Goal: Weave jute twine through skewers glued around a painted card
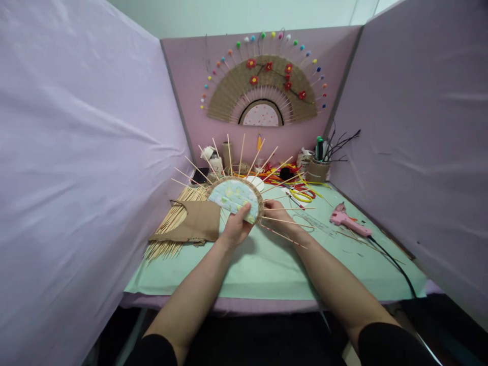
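A half-round fan piece (230, 194) is raised above the table, tilted, its face covered in light blue patterned fabric. Brown twine (260, 204) lines its curved rim, and thin bamboo sticks (244, 155) spread outward from it like rays. My left hand (239, 226) is closed on the lower edge, thumb across the fabric and the other fingers hidden behind. At the right end of the rim, my right hand (280, 216) has its fingers bent against the edge, partly behind the lower sticks. Its fingertips are hard to see.
Cut cardboard (202, 221) lies over a pile of bamboo sticks (168, 223) at left. At right are a pink glue gun (349, 221) with its cord, a clear ruler (314, 223) and yellow-handled scissors (301, 194). A decorated fan (229, 96) hangs on the back panel; fabric walls flank the table.
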Demonstrator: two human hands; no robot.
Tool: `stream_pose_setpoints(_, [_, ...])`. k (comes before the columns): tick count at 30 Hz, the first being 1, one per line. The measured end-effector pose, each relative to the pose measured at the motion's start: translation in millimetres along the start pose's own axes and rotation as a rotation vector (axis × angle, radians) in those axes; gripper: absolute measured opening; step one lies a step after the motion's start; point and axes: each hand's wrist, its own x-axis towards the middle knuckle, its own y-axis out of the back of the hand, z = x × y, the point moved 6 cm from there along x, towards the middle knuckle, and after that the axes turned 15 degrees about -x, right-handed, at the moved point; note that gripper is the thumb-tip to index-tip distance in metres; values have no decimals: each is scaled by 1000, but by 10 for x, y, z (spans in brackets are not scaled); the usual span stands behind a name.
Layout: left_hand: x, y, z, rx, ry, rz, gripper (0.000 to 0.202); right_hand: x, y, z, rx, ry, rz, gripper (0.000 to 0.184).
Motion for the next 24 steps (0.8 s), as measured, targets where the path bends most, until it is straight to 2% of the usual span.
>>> stream_pose_setpoints(3, [8, -1, 16, 23, -23, 18, 43, -9, 231, 27, -53, -33, 239, 27])
stream_pose_setpoints(7, [19, 58, 10, 49, 49, 112, 35, -25, 390, 5, -68, -35, 330, 28])
stream_pose_setpoints(12, [41, 148, -24, 58, 244, 174, 26, -55, 485, -50, -48, -19, 363, 35])
stream_pose_setpoints(17, [38, 175, -28, 80, 375, 165, 25, -111, 514, -93, -20, -39, 345, 38])
stream_pose_setpoints(24, [29, 209, -47, 112, 438, 123, 27, -85, 583, -62, -19, -14, 363, 35])
